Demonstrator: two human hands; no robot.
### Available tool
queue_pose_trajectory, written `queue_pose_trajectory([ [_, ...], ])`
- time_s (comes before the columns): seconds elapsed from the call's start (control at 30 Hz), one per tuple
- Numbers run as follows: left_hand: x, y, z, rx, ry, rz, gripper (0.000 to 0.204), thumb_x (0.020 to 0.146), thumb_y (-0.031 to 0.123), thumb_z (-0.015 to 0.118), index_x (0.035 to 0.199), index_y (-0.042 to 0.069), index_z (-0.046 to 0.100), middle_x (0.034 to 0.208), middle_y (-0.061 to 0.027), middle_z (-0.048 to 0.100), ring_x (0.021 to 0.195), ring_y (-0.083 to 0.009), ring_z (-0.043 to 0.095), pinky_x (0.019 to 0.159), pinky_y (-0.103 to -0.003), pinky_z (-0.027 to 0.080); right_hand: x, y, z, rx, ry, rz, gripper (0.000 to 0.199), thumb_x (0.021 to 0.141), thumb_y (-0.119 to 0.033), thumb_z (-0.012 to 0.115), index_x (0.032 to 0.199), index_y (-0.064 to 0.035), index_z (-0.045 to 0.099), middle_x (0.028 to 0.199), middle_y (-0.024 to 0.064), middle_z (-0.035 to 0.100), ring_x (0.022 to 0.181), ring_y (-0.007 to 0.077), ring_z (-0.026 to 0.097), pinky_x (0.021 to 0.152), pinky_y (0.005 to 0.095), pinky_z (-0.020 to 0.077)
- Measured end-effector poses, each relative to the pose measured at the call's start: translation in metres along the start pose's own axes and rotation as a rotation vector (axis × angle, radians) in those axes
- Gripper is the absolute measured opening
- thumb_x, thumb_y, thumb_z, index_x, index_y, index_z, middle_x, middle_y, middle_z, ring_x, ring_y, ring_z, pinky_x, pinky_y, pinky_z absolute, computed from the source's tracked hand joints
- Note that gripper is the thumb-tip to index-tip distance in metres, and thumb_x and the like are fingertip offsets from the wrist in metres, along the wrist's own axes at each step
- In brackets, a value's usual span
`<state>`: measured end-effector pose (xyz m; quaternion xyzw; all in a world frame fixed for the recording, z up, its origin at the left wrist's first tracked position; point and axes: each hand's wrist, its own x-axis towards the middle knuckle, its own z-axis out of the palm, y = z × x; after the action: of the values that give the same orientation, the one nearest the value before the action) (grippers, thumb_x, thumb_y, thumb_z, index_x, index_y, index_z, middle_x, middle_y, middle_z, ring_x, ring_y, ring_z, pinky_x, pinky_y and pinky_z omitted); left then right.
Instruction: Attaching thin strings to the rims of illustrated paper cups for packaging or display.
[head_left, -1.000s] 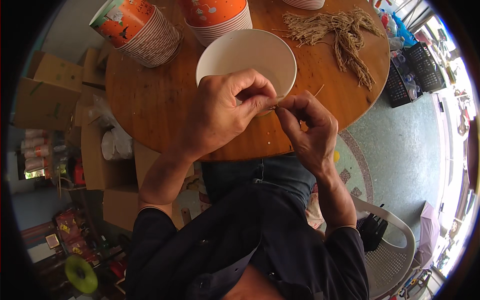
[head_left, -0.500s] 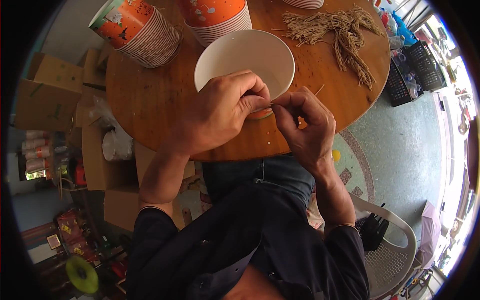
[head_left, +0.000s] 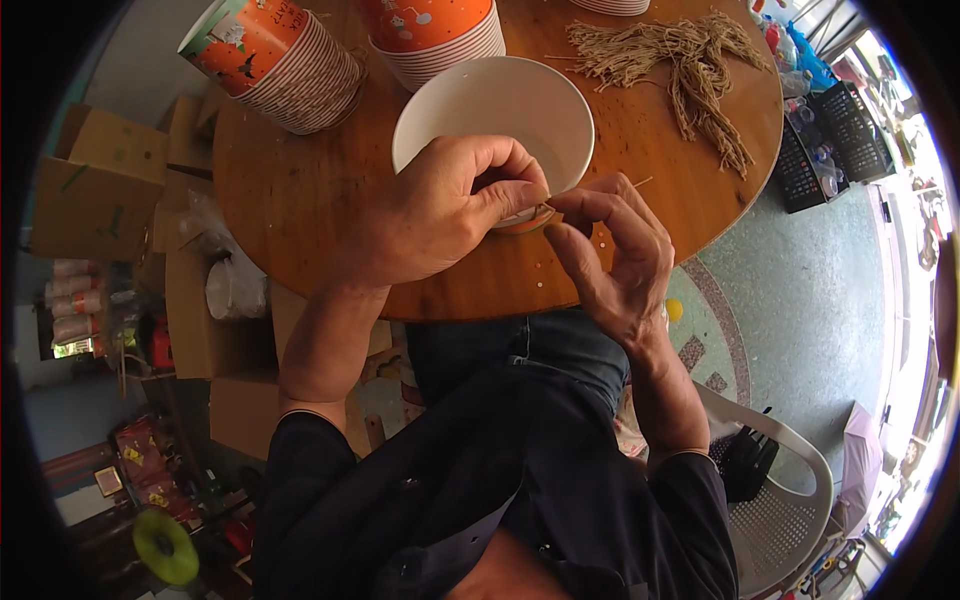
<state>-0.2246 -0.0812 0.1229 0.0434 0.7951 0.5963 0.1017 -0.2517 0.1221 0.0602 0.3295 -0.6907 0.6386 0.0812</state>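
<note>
A white paper bucket (head_left: 490, 90) lies tipped on the table in front of me, its open mouth facing up and away. At its near side, my left hand (head_left: 450, 205) is closed, thumb and forefinger pinching a thin tan cord (head_left: 541, 209). My right hand (head_left: 625, 245) meets it there, curled forefinger at the cord and thumb a little apart. A stub of cord pokes out beyond the right knuckles. Part of the cord is hidden by my fingers. An orange strip of the bucket's outside shows below the left fingertips.
A bundle of tan cords (head_left: 690, 70) lies at the table's far right. Stacked orange paper buckets (head_left: 285, 70) lean at the far left, with another stack (head_left: 440, 35) beside them. Cardboard boxes (head_left: 100, 190) stand left; a grey chair (head_left: 780, 520) and black crates (head_left: 830, 140) stand right.
The right thumb has parted slightly from its forefinger, and more cord shows between my hands. The left hand has shifted slightly up and right.
</note>
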Motion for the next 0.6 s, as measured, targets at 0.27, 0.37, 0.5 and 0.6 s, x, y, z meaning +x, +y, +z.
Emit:
queue_pose_trajectory([
  [0.27, 0.002, 0.002, 0.004, 0.064, 0.027, 0.003, 0.016, 0.105, 0.012, 0.065, 0.105, -0.003, 0.069, 0.094, -0.0046, 0.073, 0.092, -0.0090, 0.066, 0.086, -0.027, 0.056, -0.002, 0.005, -0.001, -0.077, 0.053, 0.073, 0.009, 0.085, 0.006, 0.076, 0.093, 0.0030, 0.073, 0.084, 0.0058, 0.068, 0.074, 0.0116, 0.063, 0.068, 0.0259, 0.0503],
  [0.37, 0.001, 0.002, 0.002, 0.095, 0.050, 0.080, 0.014, 0.105, 0.011, 0.063, 0.107, -0.002, 0.068, 0.097, -0.0046, 0.072, 0.094, -0.0088, 0.065, 0.086, -0.027, 0.055, -0.002, 0.006, -0.004, -0.074, 0.035, 0.090, 0.007, 0.085, 0.006, 0.076, 0.090, 0.0024, 0.072, 0.081, 0.0048, 0.065, 0.071, 0.0109, 0.061, 0.066, 0.0256, 0.0493],
  [0.5, -0.003, 0.006, -0.002, 0.050, 0.066, 0.143, 0.012, 0.103, 0.006, 0.060, 0.110, -0.001, 0.066, 0.099, -0.0029, 0.067, 0.093, -0.0074, 0.061, 0.084, -0.026, 0.052, -0.003, 0.007, -0.010, -0.114, 0.022, 0.156, 0.007, 0.085, 0.004, 0.076, 0.087, 0.0019, 0.070, 0.078, 0.0032, 0.060, 0.068, 0.0096, 0.058, 0.064, 0.0252, 0.0475],
  [0.6, -0.005, 0.005, -0.002, 0.105, 0.073, 0.157, 0.012, 0.102, 0.004, 0.058, 0.108, -0.002, 0.066, 0.092, 0.0010, 0.065, 0.084, -0.0059, 0.058, 0.077, -0.026, 0.051, -0.002, 0.006, -0.013, -0.151, -0.006, 0.183, 0.007, 0.086, 0.002, 0.077, 0.088, 0.0016, 0.070, 0.077, 0.0018, 0.058, 0.067, 0.0075, 0.055, 0.062, 0.0241, 0.0453],
])
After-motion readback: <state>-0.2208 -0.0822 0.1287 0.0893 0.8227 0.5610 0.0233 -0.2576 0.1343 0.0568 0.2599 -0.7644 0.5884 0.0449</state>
